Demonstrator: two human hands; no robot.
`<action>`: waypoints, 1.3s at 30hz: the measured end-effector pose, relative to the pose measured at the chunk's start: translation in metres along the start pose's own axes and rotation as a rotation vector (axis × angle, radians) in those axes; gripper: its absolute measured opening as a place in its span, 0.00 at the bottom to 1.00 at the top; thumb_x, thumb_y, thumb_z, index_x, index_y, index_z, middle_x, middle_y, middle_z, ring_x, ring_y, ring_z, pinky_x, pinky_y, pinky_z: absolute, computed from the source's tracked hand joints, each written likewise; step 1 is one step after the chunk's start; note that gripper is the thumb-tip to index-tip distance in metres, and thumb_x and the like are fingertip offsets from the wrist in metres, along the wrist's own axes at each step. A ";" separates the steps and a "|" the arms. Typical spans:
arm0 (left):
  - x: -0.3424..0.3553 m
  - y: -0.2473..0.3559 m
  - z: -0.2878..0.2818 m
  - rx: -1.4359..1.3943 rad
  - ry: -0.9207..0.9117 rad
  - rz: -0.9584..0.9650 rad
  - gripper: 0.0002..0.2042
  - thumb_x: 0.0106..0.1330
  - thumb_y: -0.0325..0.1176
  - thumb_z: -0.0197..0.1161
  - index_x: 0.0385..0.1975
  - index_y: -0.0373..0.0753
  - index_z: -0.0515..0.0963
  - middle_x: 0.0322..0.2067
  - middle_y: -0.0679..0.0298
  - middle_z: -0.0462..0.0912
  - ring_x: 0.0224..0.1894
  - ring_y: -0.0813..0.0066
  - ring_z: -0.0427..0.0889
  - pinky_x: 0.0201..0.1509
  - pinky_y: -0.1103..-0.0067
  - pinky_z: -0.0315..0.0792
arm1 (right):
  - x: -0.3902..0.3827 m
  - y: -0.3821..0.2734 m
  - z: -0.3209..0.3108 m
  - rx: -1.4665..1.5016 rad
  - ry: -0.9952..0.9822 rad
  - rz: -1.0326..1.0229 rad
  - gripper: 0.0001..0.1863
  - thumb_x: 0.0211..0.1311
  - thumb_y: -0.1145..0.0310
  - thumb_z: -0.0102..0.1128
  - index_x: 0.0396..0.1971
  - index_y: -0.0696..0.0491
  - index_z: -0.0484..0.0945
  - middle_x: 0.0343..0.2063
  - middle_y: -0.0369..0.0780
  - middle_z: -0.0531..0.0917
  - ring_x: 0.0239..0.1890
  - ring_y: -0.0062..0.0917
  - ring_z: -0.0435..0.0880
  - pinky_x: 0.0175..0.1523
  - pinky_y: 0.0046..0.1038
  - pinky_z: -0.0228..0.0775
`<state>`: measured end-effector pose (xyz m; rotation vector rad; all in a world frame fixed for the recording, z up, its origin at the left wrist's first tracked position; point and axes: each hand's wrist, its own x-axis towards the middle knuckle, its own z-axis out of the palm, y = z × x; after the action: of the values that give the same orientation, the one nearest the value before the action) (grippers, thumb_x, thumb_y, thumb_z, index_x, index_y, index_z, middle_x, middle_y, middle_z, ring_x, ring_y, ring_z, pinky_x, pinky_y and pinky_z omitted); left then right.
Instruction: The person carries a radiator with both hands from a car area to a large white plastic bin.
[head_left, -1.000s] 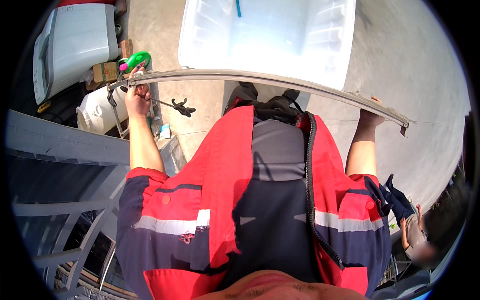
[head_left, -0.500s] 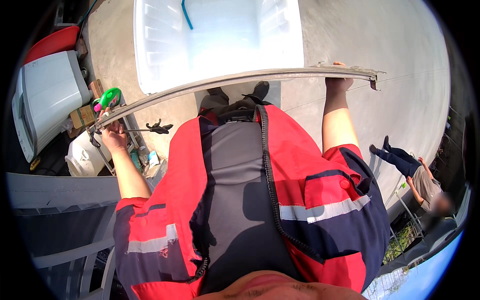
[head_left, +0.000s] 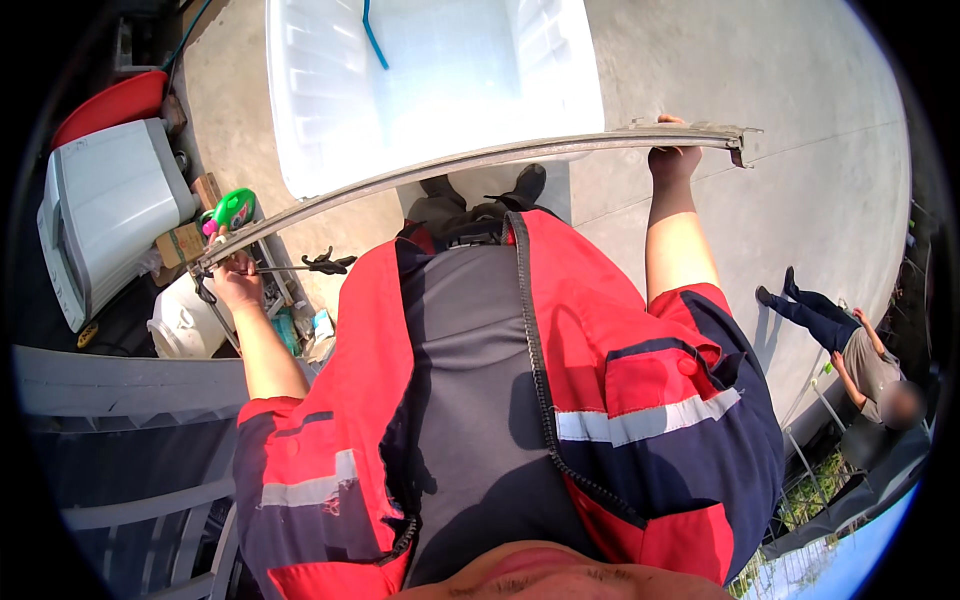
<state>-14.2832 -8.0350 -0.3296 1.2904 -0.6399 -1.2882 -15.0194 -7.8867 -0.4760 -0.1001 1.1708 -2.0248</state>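
A long, narrow metal rail (head_left: 440, 161) spans the space in front of my body, its surface greyish and worn, with a small bracket at its right end. My left hand (head_left: 238, 282) is closed around its left end. Farther right, my right hand (head_left: 675, 160) grips the rail from beneath, with fingertips showing over the top edge. Beside my left hand a thin rod with a black, irregular end (head_left: 328, 263) sticks out to the right; how it is fixed is unclear. Beyond the rail stands a large white tub (head_left: 290, 150) with a blue strip (head_left: 375, 38) in it.
At left are a grey-white plastic casing (head_left: 125, 205), a red basin (head_left: 112, 108), a green bottle (head_left: 236, 208), a cardboard box (head_left: 181, 245) and a white bucket (head_left: 188, 322). A co-worker (head_left: 868, 360) stands on the concrete floor (head_left: 760, 70) at right.
Both hands keep their hold on the rail, which has shifted very slightly. The view has turned a little, so the tub and surroundings sit differently in it.
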 end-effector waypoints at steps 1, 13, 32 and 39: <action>-0.001 0.001 -0.003 -0.005 -0.001 -0.002 0.19 0.69 0.37 0.51 0.59 0.42 0.68 0.53 0.70 0.78 0.19 0.84 0.58 0.19 0.85 0.54 | -0.004 -0.001 0.007 0.005 -0.007 0.000 0.16 0.59 0.65 0.51 0.31 0.64 0.79 0.27 0.44 0.81 0.32 0.29 0.80 0.40 0.25 0.74; 0.005 0.001 -0.011 0.020 0.006 0.016 0.18 0.70 0.34 0.49 0.59 0.40 0.68 0.56 0.70 0.76 0.19 0.84 0.58 0.18 0.86 0.56 | -0.002 -0.137 -0.009 -0.272 0.763 0.065 0.16 0.60 0.63 0.48 0.41 0.57 0.75 0.37 0.41 0.81 0.44 0.33 0.79 0.63 0.38 0.54; 0.027 -0.006 -0.030 0.013 0.108 -0.040 0.15 0.68 0.41 0.50 0.51 0.46 0.75 0.35 0.73 0.72 0.17 0.82 0.59 0.17 0.84 0.53 | -0.089 -0.146 0.186 -1.644 0.103 -0.375 0.20 0.62 0.55 0.52 0.42 0.56 0.79 0.45 0.45 0.81 0.49 0.37 0.78 0.53 0.35 0.69; 0.036 -0.005 -0.045 0.024 0.172 0.004 0.15 0.69 0.40 0.47 0.52 0.47 0.72 0.48 0.70 0.80 0.16 0.81 0.58 0.17 0.83 0.55 | -0.090 -0.137 0.192 -1.601 0.058 -0.451 0.19 0.62 0.57 0.52 0.39 0.58 0.80 0.38 0.47 0.83 0.43 0.39 0.81 0.49 0.34 0.71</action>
<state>-14.2345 -8.0521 -0.3557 1.4021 -0.5375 -1.1540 -14.9564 -7.9254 -0.2353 -1.1347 2.6551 -0.8694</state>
